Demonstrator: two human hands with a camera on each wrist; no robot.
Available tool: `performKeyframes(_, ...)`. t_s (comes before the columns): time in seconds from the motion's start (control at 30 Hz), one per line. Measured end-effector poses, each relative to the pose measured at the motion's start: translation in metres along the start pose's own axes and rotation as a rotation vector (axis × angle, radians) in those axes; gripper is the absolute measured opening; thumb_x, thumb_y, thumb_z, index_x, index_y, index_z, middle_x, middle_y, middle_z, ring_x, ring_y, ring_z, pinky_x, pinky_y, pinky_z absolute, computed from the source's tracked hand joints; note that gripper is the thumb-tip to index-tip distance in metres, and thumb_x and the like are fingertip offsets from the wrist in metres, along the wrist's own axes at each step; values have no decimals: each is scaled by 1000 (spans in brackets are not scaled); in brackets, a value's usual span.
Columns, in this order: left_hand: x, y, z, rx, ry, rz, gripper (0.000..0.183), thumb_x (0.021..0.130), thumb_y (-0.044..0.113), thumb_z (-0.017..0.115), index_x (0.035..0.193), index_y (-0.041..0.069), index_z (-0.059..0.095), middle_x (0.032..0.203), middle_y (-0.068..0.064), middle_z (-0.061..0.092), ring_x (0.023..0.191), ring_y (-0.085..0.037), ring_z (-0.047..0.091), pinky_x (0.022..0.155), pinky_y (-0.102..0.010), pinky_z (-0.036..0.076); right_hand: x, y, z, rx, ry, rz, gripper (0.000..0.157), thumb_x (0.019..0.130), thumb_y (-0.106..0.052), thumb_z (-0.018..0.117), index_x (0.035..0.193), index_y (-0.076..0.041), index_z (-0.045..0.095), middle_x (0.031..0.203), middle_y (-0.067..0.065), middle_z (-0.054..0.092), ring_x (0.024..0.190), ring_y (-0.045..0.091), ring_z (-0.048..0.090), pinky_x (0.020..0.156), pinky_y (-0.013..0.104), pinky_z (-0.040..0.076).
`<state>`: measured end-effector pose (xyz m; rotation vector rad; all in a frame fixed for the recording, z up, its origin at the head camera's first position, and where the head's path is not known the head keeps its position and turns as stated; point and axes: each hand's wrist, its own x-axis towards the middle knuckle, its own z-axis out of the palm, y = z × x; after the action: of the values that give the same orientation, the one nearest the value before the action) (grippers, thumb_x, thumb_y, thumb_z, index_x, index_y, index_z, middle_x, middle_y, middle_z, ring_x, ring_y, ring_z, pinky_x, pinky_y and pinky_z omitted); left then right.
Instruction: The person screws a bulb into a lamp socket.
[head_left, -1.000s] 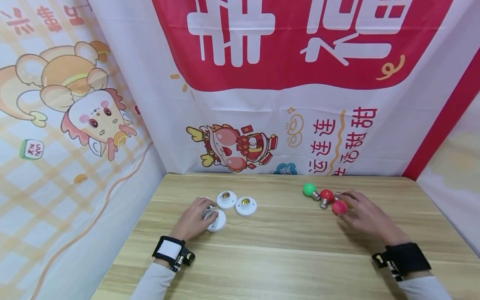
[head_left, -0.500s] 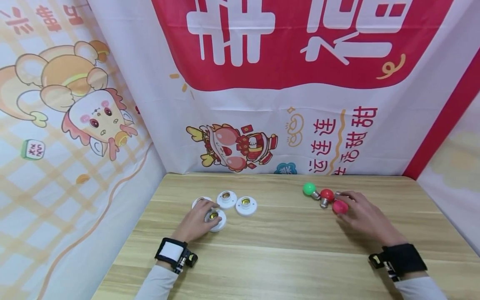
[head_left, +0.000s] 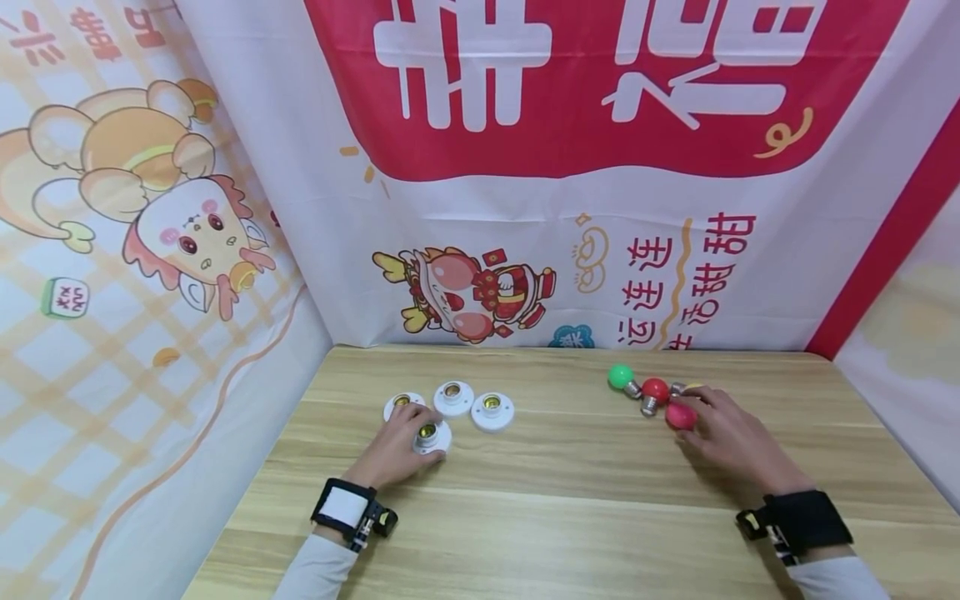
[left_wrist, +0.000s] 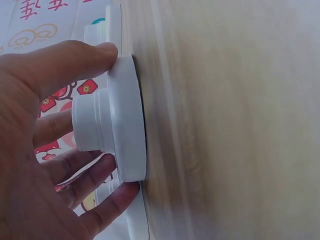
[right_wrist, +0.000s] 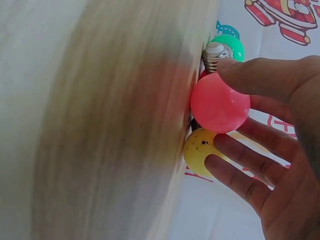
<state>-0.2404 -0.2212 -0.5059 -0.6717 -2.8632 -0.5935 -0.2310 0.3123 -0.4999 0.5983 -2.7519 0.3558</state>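
On the left side of the wooden table [head_left: 555, 492], the left hand [head_left: 393, 446] holds the near lamp socket [head_left: 437, 438] by its round white base, thumb at one edge and fingers around the other side. A second ago the fingers covered the middle of that socket; now the thumb sits lower, at the near edge, and the brass opening shows. The left socket [head_left: 402, 400], mostly hidden behind the hand then, now shows its own opening beyond the knuckles. Two more sockets, the back socket [head_left: 453, 399] and the right-hand socket [head_left: 492, 412], lie face up where they lay before. The near socket sits flat on the wood in about its earlier place.

Well apart, toward the right, the right hand [head_left: 735, 442] is closed on the pink bulb [head_left: 680, 416], thumb on one side and the first fingers behind it; how firmly, I cannot tell. It has hardly moved. The yellow bulb [right_wrist: 196, 150] is just beside the pink one, with the last two fingertips against it, and a bit of its yellow now peeks out above the fingers in the head view. The red bulb [head_left: 655, 389] and the green bulb [head_left: 620, 377] lie next to these, almost unchanged.
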Motion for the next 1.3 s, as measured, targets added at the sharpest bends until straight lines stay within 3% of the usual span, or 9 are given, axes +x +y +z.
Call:
performKeyframes(0.47, -5, -3, 3, 0, -35, -27, 60, 67, 50, 81, 116, 22, 60, 127, -3, 51, 122, -24, 38, 104, -46, 39, -3, 3, 1, -25, -38, 47, 53, 76, -30, 80, 118, -4, 61, 122, 19, 55, 110, 36, 52, 88, 59, 50)
performKeyframes(0.9, -8, -2, 5, -37, -26, 1, 60, 68, 45, 82, 116, 19, 59, 122, -2, 55, 119, -24, 40, 101, -45, 41, -4, 0, -1, 13, -101, 122, 53, 74, -24, 82, 118, -6, 56, 115, 17, 58, 95, 29, 58, 81, 56, 54)
performKeyframes(1.3, -9, -2, 5, -34, -47, -20, 65, 70, 45, 81, 123, 16, 56, 127, -4, 54, 123, -25, 39, 106, -47, 37, -6, 0, -2, 17, -92, 109, 54, 75, -23, 81, 121, -6, 57, 119, 19, 56, 98, 32, 59, 80, 58, 53)
